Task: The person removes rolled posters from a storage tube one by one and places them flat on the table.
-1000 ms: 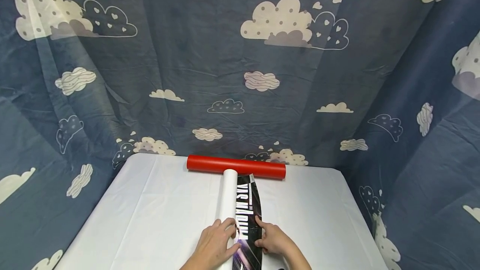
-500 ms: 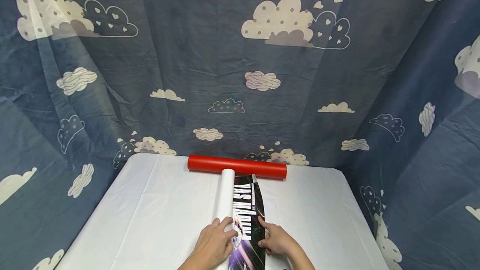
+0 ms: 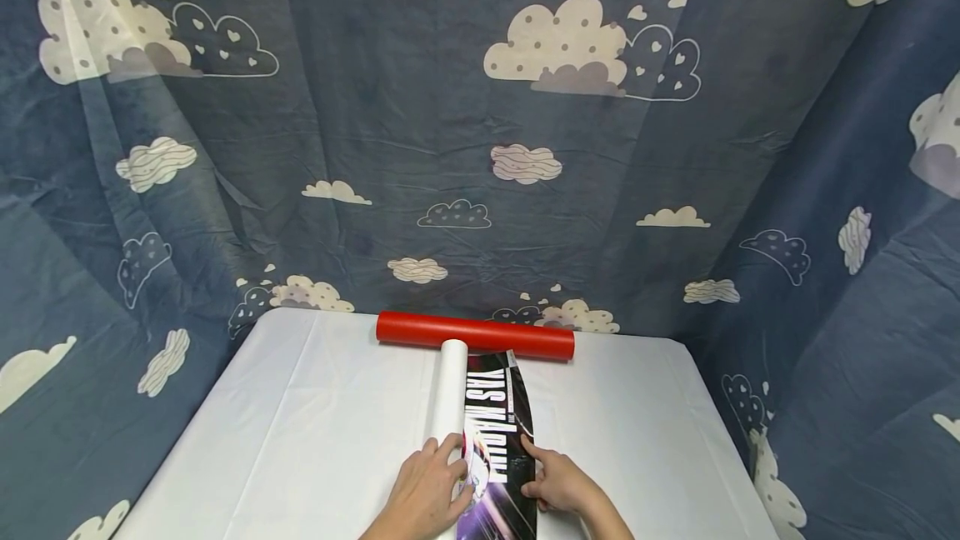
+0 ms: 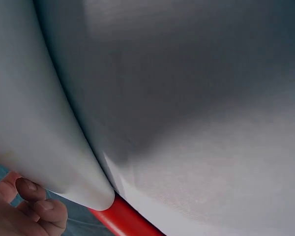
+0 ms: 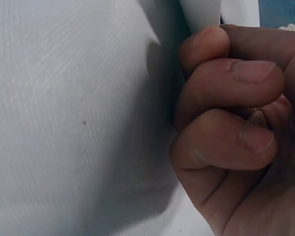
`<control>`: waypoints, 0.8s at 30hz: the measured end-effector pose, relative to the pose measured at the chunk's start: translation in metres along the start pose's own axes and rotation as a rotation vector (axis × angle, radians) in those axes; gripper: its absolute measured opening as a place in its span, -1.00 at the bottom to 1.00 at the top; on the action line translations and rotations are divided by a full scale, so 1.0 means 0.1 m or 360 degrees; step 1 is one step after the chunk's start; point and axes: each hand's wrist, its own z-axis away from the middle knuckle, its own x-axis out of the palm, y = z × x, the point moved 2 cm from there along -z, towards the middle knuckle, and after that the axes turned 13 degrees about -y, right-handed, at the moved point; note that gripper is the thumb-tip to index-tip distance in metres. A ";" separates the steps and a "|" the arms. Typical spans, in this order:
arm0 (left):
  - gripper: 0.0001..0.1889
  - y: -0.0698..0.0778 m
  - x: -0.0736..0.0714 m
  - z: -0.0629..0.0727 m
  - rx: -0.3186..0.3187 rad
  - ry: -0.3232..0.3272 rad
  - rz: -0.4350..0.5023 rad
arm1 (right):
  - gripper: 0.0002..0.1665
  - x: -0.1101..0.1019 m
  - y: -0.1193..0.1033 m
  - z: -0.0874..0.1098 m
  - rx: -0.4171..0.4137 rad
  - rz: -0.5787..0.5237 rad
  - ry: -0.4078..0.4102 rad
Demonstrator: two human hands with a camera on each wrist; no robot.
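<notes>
In the head view a partly rolled poster lies lengthwise on the white table; its printed face (image 3: 491, 407) shows black, purple and large white lettering. Its white-backed roll (image 3: 450, 394) runs along the left side. My left hand (image 3: 423, 486) holds the roll, fingers bent over its top. On the other side, my right hand (image 3: 564, 483) pinches the poster's free right edge between thumb and fingers. The left wrist view shows the roll (image 4: 44, 113) with fingertips (image 4: 51, 211) beside it. Curled fingers (image 5: 226, 137) fill the right side of the right wrist view.
A red roll (image 3: 472, 335) lies crosswise at the table's back edge, just beyond the poster's far end. White cloth covers the table (image 3: 322, 423). Dark blue fabric with cloud prints (image 3: 360, 123) hangs behind and at both sides.
The right hand has drawn the poster's free edge slightly right, while the roll has shifted a little left under the left hand. A wider strip of the printed face shows.
</notes>
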 end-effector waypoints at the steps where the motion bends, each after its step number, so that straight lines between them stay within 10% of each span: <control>1: -0.87 0.00 0.00 0.00 -0.0003 -0.0003 -0.0006 | 0.03 0.00 0.01 0.00 0.0004 0.0001 -0.0002; 24: -0.80 -0.10 -0.02 0.04 0.0007 0.0148 -0.0160 | 0.04 -0.08 0.10 0.07 0.0006 -0.0036 -0.0019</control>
